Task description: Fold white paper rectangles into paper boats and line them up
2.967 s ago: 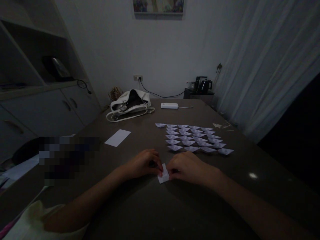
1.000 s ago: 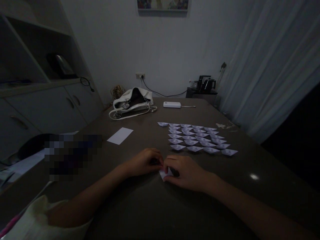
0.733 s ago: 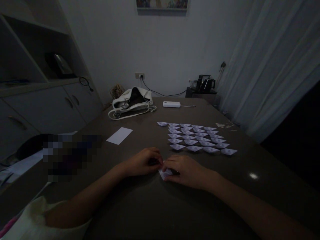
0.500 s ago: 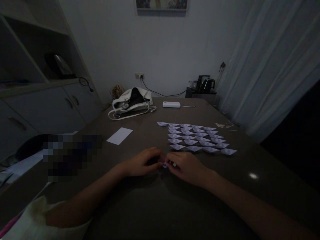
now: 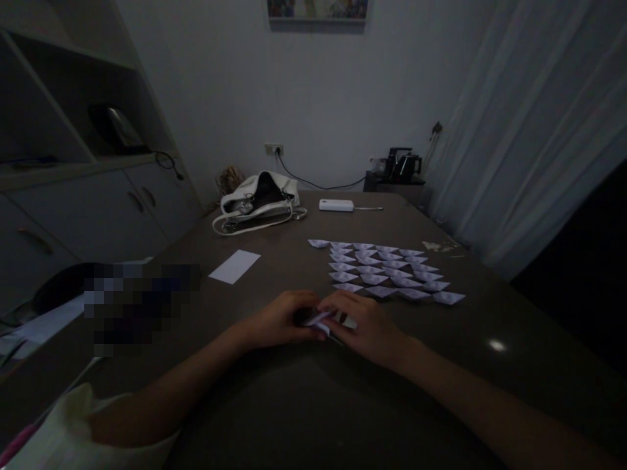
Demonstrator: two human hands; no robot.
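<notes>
Between my two hands is a small folded piece of white paper (image 5: 321,320), low over the table's middle. My left hand (image 5: 281,320) grips its left side with thumb and fingers. From the right, my right hand (image 5: 365,325) pinches the same paper, and its fingers cover part of the folds. Just beyond my right hand, several folded paper boats (image 5: 376,279) stand in rows. A flat sheet of white paper (image 5: 235,266) lies beyond my left hand, to the left.
A white handbag (image 5: 264,202) sits at the table's far left, and a white power strip (image 5: 336,205) with a cord lies at the far end. Papers (image 5: 53,320) rest along the left edge beside a blurred patch. Pale scraps (image 5: 441,247) are at the right.
The folded paper has turned up between my fingers and shows more of its surface. My right hand's fingers have shifted slightly leftward over it. The boats and the flat sheet have stayed put.
</notes>
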